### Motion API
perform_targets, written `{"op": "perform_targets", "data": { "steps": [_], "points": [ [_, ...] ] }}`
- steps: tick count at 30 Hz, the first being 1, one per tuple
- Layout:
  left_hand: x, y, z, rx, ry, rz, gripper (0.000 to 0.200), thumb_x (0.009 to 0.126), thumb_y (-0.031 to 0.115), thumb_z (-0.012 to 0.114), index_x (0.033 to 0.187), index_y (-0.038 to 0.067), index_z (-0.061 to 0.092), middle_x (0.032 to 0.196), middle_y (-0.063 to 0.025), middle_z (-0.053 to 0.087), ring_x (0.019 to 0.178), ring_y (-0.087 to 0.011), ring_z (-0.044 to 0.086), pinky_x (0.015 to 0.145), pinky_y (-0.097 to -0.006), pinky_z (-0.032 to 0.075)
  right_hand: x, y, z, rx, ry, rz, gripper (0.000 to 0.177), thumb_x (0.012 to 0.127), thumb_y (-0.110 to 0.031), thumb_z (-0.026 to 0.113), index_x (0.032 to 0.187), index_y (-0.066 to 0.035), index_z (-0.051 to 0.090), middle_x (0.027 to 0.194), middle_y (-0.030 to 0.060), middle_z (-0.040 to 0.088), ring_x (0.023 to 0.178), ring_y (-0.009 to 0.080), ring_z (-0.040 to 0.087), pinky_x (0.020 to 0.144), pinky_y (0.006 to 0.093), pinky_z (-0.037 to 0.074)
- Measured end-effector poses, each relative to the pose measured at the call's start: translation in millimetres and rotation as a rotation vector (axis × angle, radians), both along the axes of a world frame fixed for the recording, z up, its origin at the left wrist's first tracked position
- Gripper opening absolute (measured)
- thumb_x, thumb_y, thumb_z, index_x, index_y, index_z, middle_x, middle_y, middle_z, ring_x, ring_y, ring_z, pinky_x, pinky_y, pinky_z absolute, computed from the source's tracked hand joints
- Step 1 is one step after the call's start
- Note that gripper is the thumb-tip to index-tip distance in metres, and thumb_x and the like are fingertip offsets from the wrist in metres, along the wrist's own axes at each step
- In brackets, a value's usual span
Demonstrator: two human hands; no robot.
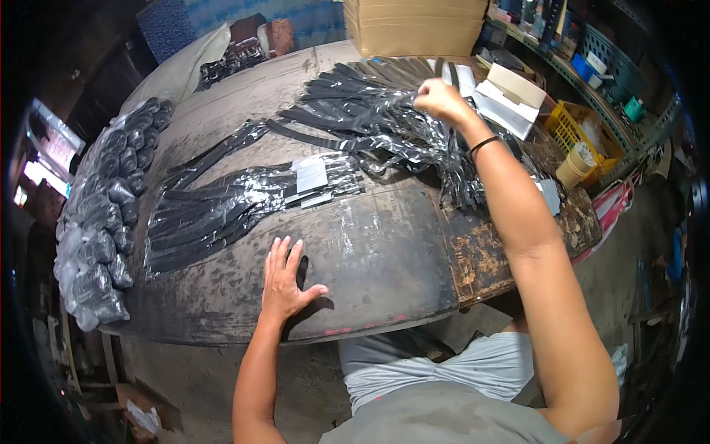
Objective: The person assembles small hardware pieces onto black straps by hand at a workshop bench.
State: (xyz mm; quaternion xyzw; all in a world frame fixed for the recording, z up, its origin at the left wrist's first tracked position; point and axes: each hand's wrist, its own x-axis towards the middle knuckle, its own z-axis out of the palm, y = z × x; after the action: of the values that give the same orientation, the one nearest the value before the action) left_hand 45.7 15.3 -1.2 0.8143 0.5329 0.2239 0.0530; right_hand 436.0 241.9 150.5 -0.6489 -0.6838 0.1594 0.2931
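Note:
My left hand (283, 285) has its fingers stretched and thumb out, over the near part of the dark worktop (377, 277). It holds nothing. Just beyond it lies a bundle of long black strips in clear plastic (214, 214), with a pale label (310, 174) across it. My right hand (440, 101) is curled closed above a large heap of plastic-wrapped black strips (370, 111) at the far right. Whatever its fingers hold, if anything, cannot be made out. A single wrapped strip bundle (214, 155) lies between the heap and the labelled bundle.
Many rolled black bundles in plastic (111, 200) are stacked along the left edge. A cardboard box (414, 26) stands at the back. On the right are an open white box (510, 100), a yellow crate (569, 133), a tan cup (575, 166) and a loaded shelf (584, 74).

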Motion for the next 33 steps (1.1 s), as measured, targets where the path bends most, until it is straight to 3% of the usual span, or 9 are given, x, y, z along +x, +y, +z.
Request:
{"op": "perform_targets", "data": {
  "steps": [4,7,12,16,22,26,28,30,33],
  "points": [
    [-1.4,-0.1,-1.8,0.007,-0.011,0.016,0.107,0.063,0.070,0.068,0.141,0.005,0.036,0.144,-0.0215,0.034,0.136,-0.0400,0.027,0.110,-0.0508,0.023,-4.2,1.5,75.4,0.321,0.233,0.173,0.018,0.075,-0.015,0.066,0.089,-0.002,0.065,0.075,0.0012,0.061,0.071,0.0096,0.056,0.062,0.0265,0.046],
    [-0.7,0.9,-3.9,0.021,-0.051,0.040,0.109,0.063,0.071,0.068,0.143,0.005,0.032,0.145,-0.0213,0.033,0.137,-0.0394,0.026,0.110,-0.0503,0.023,-13.7,-37.6,146.9,0.383,0.369,0.284,0.023,0.078,-0.016,0.064,0.097,-0.003,0.063,0.082,0.0037,0.062,0.075,0.0100,0.056,0.066,0.0263,0.045],
    [23.8,6.7,-3.4,0.153,-0.251,0.109,0.118,0.059,0.072,0.071,0.143,-0.001,0.029,0.146,-0.0250,0.029,0.138,-0.0398,0.023,0.112,-0.0491,0.019,-46.6,-156.9,231.7,0.703,0.585,0.549,0.011,0.084,-0.014,0.060,0.087,-0.004,0.061,0.081,0.0048,0.059,0.065,0.0108,0.052,0.057,0.0264,0.044],
    [125.6,0.5,54.3,0.293,-0.549,-0.186,0.131,0.053,0.066,0.080,0.146,-0.003,0.019,0.149,-0.0248,0.021,0.140,-0.0375,0.018,0.114,-0.0463,0.016,-34.5,-220.3,263.3,0.795,0.525,0.612,0.012,0.083,-0.014,0.060,0.088,-0.003,0.061,0.082,0.0052,0.059,0.067,0.0115,0.053,0.059,0.0270,0.044],
    [239.5,-34.0,104.9,0.243,-0.787,-0.479,0.152,0.044,0.077,0.075,0.148,-0.003,-0.003,0.153,-0.0286,0.004,0.143,-0.0412,0.004,0.115,-0.0480,0.006,-0.1,-270.3,260.7,0.794,0.420,0.548,0.014,0.081,-0.014,0.060,0.088,-0.003,0.060,0.083,0.0059,0.059,0.071,0.0126,0.054,0.062,0.0279,0.045],
    [275.6,-46.4,110.0,-0.035,-1.325,-1.006,0.155,0.042,0.057,0.089,0.147,-0.001,-0.010,0.155,-0.0220,-0.001,0.144,-0.0303,0.003,0.116,-0.0385,0.006,25.8,-288.5,247.8,0.758,0.375,0.488,0.015,0.080,-0.014,0.060,0.089,-0.002,0.059,0.084,0.0063,0.058,0.073,0.0134,0.054,0.065,0.0284,0.045],
    [287.8,-53.4,106.9,-0.124,-1.322,-1.152,0.156,0.042,0.053,0.090,0.147,0.001,-0.014,0.156,-0.0202,-0.003,0.144,-0.0268,0.001,0.115,-0.0380,0.002,34.5,-290.8,240.9,0.735,0.363,0.470,0.016,0.079,-0.014,0.060,0.089,-0.002,0.059,0.085,0.0065,0.058,0.075,0.0137,0.055,0.066,0.0287,0.045],
    [290.8,-69.7,108.0,-0.510,-1.316,-1.339,0.154,0.045,0.049,0.091,0.146,-0.002,-0.013,0.156,-0.0167,0.002,0.143,-0.0248,0.008,0.115,-0.0377,0.007,39.4,-293.0,232.4,0.715,0.345,0.455,0.016,0.078,-0.014,0.060,0.089,-0.002,0.059,0.085,0.0067,0.058,0.076,0.0141,0.055,0.067,0.0290,0.045],
    [293.3,-96.5,98.6,-1.169,-1.416,-1.464,0.116,0.045,0.033,0.096,0.137,-0.001,0.032,0.126,-0.0072,0.046,0.116,-0.0156,0.044,0.099,-0.0307,0.035,54.3,-295.3,227.8,0.684,0.313,0.428,0.017,0.077,-0.014,0.060,0.090,-0.002,0.058,0.086,0.0071,0.058,0.078,0.0147,0.055,0.068,0.0294,0.046]
  ]
}}
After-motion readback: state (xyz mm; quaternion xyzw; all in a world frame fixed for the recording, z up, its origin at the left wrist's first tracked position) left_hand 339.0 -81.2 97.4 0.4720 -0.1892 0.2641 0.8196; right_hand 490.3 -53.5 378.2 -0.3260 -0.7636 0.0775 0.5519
